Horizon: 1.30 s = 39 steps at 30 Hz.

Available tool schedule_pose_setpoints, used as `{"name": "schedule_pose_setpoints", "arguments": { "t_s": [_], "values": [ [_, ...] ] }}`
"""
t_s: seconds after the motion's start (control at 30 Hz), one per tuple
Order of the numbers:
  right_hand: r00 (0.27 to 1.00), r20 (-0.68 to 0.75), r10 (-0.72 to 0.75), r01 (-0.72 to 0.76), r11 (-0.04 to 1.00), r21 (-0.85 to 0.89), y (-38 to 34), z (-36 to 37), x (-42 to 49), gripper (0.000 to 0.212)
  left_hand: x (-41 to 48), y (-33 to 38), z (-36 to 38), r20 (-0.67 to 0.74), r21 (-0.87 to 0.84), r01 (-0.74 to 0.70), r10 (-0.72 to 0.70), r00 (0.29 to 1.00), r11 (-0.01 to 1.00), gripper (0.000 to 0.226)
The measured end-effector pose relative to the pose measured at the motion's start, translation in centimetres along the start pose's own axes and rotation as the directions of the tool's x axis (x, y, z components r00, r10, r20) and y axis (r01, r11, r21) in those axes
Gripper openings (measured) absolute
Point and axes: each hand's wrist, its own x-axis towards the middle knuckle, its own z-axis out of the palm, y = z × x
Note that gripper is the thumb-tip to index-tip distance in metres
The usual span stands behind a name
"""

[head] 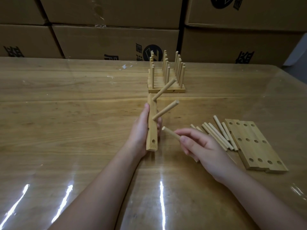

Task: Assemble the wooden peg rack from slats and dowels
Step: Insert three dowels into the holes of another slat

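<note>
Both forearms reach up from the bottom edge of the frame over the glossy table [66,113]; at centre my left hand [141,130] wraps round the slat [152,130], thumb along its left edge and fingers curled behind, steadying it with the holed face turned toward my other hand; two seated dowels [166,109] slant from it toward the upper right; just right of centre my right hand [202,146] pinches a third dowel [171,132] between thumb and fingertips, its free end aimed at the slat, near but not touching; I judge it is meant for the open hole [153,141] near the slat's lower end; loose dowels [216,133] and spare slats [255,143] lie at the right, within easy reach of the picking hand; a finished rack [166,77] stands above centre, out of the way, before stacked cardboard boxes [99,39].
</note>
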Motion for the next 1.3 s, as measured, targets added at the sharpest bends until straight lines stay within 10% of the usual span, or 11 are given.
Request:
{"name": "schedule_pose_setpoints", "arguments": {
  "t_s": [1.3],
  "values": [
    [0.952, 0.137, -0.273, 0.260, 0.493, -0.830, -0.1, 0.7, -0.6, 0.022, -0.1, -0.4, 0.8, -0.103, 0.252, -0.125, 0.155, 0.982, 0.960, 0.041]
  ]
}}
